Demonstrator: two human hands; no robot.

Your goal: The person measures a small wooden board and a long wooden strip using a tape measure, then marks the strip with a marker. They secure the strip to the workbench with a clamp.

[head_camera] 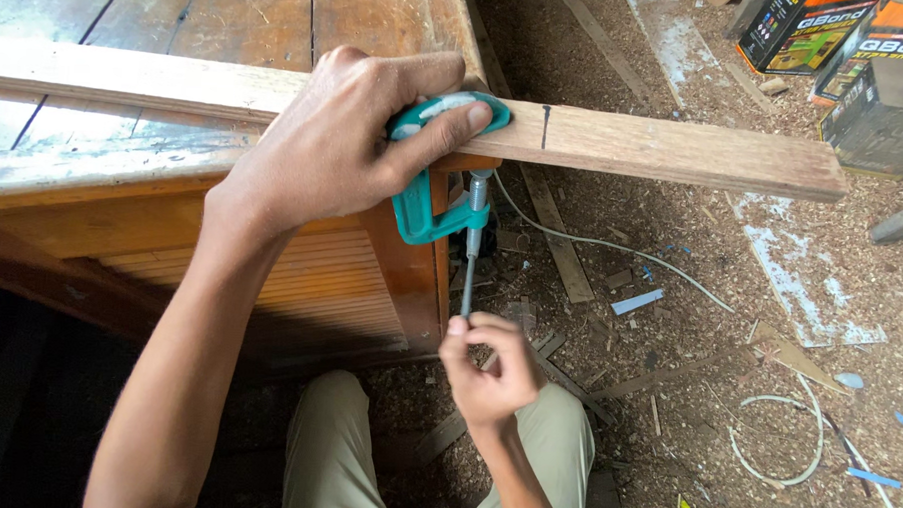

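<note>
The wooden table [174, 164] fills the upper left; a long plank [655, 146] crosses it; the left hand [325, 144] grips the green clamp [428, 198], partly hiding it; right hand [487, 370] fingers pinch its screw handle [467, 285] at centre.

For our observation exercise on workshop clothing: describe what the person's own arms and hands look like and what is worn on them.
Both arms are bare: no sleeves in view, no gloves, rings, watch or wristbands on the left hand or right hand. Nails are short. Below, khaki trousers cover the knees.
</note>
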